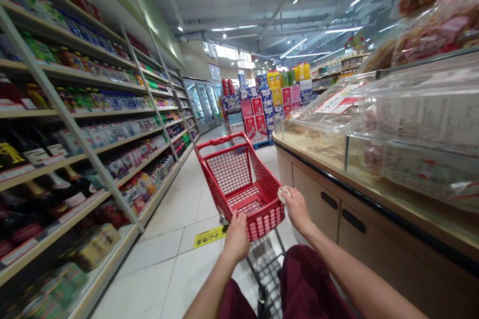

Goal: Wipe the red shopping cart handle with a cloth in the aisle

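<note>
A red plastic shopping cart [258, 194] stands in the aisle before me, its basket empty and its handle bar on the far side. My left hand [238, 237] is closed over the near left corner of the basket rim. At the right corner, my right hand [297, 207] is closed on a crumpled whitish cloth [283, 194], which touches the rim. Part of the cloth is hidden by the fingers. Below the basket, the cart's grey wire lower rack [267, 264] lies between my knees.
Shelves of bottled drinks [101, 94] line the left side. Close on the right is a wooden display counter [318, 169] with clear plastic food packs [411, 124]. Stacked boxes [258, 114] and glass-door coolers [204, 102] stand ahead. A yellow sign [207, 237] marks the tiled floor.
</note>
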Motion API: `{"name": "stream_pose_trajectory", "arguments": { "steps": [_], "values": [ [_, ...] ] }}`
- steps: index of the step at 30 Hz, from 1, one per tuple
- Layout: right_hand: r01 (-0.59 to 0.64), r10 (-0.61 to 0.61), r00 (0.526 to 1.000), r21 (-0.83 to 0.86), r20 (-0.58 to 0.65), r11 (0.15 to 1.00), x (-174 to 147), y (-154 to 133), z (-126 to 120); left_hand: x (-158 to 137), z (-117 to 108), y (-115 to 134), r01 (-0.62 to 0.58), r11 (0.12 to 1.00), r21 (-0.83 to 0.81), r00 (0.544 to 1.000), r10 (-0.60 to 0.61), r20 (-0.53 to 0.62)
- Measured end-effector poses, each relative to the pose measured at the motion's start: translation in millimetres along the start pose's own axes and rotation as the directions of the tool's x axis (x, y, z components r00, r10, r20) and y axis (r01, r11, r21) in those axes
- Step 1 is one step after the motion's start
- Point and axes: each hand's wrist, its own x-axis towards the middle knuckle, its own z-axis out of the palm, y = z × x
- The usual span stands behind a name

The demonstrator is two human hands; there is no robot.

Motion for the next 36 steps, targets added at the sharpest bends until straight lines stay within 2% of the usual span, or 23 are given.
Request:
{"name": "stream_pose_trajectory", "arguments": {
  "steps": [1, 4, 6, 7, 11, 12, 14, 17, 19, 21, 23, 25, 26, 28, 30, 32, 36],
  "values": [
    [0.015, -0.015, 1.000, 0.012, 0.003, 1.000, -3, -5, 3, 0, 0, 1, -0.001, 1.000, 0.008, 1.000, 0.001, -0.004],
    [0.216, -0.218, 0.976, 0.111, 0.007, 0.970, -18, -31, 17, -1, -2, 5, 0.015, 0.999, 0.045, 1.000, -0.016, 0.014],
    [0.294, -0.299, 0.954, 0.157, 0.011, 0.943, -22, -38, 21, -3, -5, 5, 0.035, 0.997, 0.068, 0.999, -0.038, 0.034],
    [0.282, -0.289, 0.957, 0.161, 0.018, 0.946, -19, -36, 19, -5, -6, 6, 0.044, 0.996, 0.076, 0.998, -0.047, 0.042],
    [0.014, -0.016, 1.000, 0.085, 0.024, 0.996, -1, -16, 7, -6, -7, 11, 0.077, 0.994, 0.082, 0.995, -0.082, 0.055],
    [0.003, -0.004, 1.000, 0.079, 0.011, 0.997, 0, -18, 6, -6, -7, 13, 0.082, 0.993, 0.083, 0.995, -0.087, 0.056],
    [0.124, -0.124, 0.992, 0.102, -0.011, 0.987, -6, -33, 11, -6, -5, 16, 0.085, 0.992, 0.089, 0.994, -0.091, 0.063],
    [0.379, -0.379, 0.925, 0.156, -0.028, 0.912, -21, -56, 20, -8, -4, 17, 0.079, 0.990, 0.113, 0.993, -0.088, 0.078],
    [0.438, -0.441, 0.897, 0.165, -0.021, 0.884, -21, -50, 17, -10, -3, 15, 0.076, 0.988, 0.135, 0.993, -0.087, 0.079],
    [0.372, -0.374, 0.927, 0.132, -0.016, 0.919, -11, -29, 9, -13, -2, 13, 0.071, 0.986, 0.154, 0.994, -0.083, 0.073],
    [0.222, -0.220, 0.975, 0.081, -0.024, 0.972, 0, -9, 1, -13, 0, 14, 0.068, 0.985, 0.159, 0.995, -0.079, 0.065],
    [0.104, -0.101, 0.994, 0.061, -0.045, 0.993, 3, -5, 3, -12, 1, 16, 0.068, 0.985, 0.156, 0.995, -0.078, 0.060],
    [0.091, -0.087, 0.995, 0.069, -0.055, 0.993, -1, -10, 7, -12, 1, 17, 0.068, 0.986, 0.155, 0.995, -0.078, 0.060],
    [0.157, -0.149, 0.986, 0.114, -0.074, 0.981, -14, -29, 18, -11, 1, 18, 0.063, 0.986, 0.156, 0.996, -0.073, 0.060],
    [0.298, -0.287, 0.954, 0.175, -0.084, 0.939, -26, -45, 26, -12, 0, 17, 0.060, 0.985, 0.164, 0.996, -0.070, 0.058],
    [0.391, -0.375, 0.920, 0.221, -0.112, 0.893, -30, -47, 25, -13, -1, 16, 0.062, 0.983, 0.174, 0.995, -0.073, 0.062],
    [0.284, -0.228, 0.941, 0.219, -0.250, 0.933, -24, -23, 12, -14, -1, 14, 0.066, 0.982, 0.179, 0.995, -0.078, 0.060]
  ]
}}
